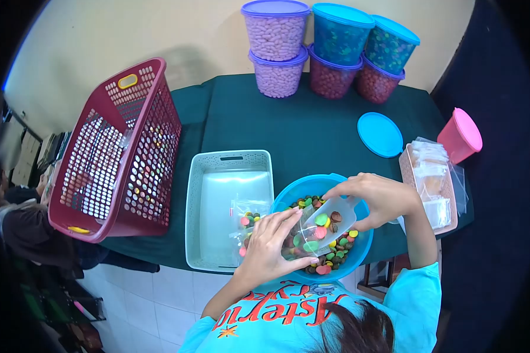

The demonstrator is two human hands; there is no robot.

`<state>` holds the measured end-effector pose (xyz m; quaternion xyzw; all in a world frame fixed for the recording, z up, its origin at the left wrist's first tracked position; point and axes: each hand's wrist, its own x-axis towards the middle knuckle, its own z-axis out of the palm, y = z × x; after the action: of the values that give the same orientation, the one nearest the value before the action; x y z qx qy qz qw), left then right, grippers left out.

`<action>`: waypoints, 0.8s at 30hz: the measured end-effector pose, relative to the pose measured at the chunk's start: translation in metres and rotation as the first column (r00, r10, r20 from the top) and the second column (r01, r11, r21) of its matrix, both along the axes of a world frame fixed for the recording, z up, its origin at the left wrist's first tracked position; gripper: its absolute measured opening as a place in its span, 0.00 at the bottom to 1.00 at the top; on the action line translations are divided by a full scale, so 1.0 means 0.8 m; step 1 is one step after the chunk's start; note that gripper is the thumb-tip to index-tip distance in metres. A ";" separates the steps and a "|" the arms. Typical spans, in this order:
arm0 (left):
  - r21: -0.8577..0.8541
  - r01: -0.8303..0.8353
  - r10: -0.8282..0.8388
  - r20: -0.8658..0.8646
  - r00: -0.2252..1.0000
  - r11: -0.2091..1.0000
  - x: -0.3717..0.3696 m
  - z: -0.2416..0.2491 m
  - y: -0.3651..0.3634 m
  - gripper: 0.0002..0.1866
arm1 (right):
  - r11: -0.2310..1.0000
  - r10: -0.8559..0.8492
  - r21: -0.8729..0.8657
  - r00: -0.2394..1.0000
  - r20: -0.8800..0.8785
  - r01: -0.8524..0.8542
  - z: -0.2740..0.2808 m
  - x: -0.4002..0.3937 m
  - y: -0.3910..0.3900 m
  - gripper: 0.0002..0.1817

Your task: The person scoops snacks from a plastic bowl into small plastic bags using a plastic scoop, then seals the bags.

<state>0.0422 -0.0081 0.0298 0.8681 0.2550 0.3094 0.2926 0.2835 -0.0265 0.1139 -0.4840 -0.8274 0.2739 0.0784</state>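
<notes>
My left hand point(268, 247) is closed on a clear plastic bag point(299, 242) that has colourful round candies in it. In my right hand point(380, 197) is a translucent scoop point(343, 219), tilted with its mouth at the bag's opening; green, yellow, pink and brown candies lie in it. Both hands are above a blue tub point(366, 250), where more mixed candies point(338, 254) show. Left of the tub stands a pale green basket point(201, 206) with filled clear bags point(245, 219) at its right side, partly hidden by my left hand.
A maroon laundry basket point(140, 147) stands at left. Several lidded tubs point(277, 35) are stacked at the back. To the right are a blue lid point(380, 135), a pink container point(460, 135) and a pink basket point(447, 228) of plastic bags. Another person point(35, 229) sits at far left.
</notes>
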 end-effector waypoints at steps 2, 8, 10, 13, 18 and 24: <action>0.011 0.035 -0.035 -0.006 0.999 0.999 -0.004 0.000 0.006 0.44 | 1.000 -0.017 -0.005 0.999 -0.027 0.017 -0.008 0.002 -0.003 0.33; -0.272 0.271 -0.227 0.181 0.957 0.924 -0.034 -0.013 0.044 0.49 | 0.962 -0.267 -0.032 0.908 -0.323 0.271 -0.009 0.006 -0.038 0.33; -0.374 0.352 -0.220 0.351 0.910 0.858 -0.052 -0.023 0.060 0.50 | 0.916 -0.380 0.064 0.907 -0.183 0.397 -0.006 -0.007 -0.061 0.33; -0.506 0.437 -0.067 0.594 0.802 0.744 -0.069 -0.014 0.070 0.54 | 0.830 -0.552 0.124 0.832 0.045 0.544 -0.009 -0.034 -0.084 0.34; -0.431 0.760 0.096 0.891 0.444 0.486 -0.076 -0.023 0.088 0.53 | 0.906 -0.413 -0.023 0.896 0.163 0.422 -0.067 -0.051 -0.095 0.36; -0.455 0.866 0.080 0.890 0.448 0.207 -0.052 -0.027 0.061 0.49 | 0.848 -0.442 0.191 0.858 -0.260 0.495 -0.039 -0.088 -0.086 0.31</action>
<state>0.0007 0.0409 0.0078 0.3459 -0.0529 0.3431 0.8717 0.2132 -0.0957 0.0831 -0.6270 -0.6985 0.1880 0.2892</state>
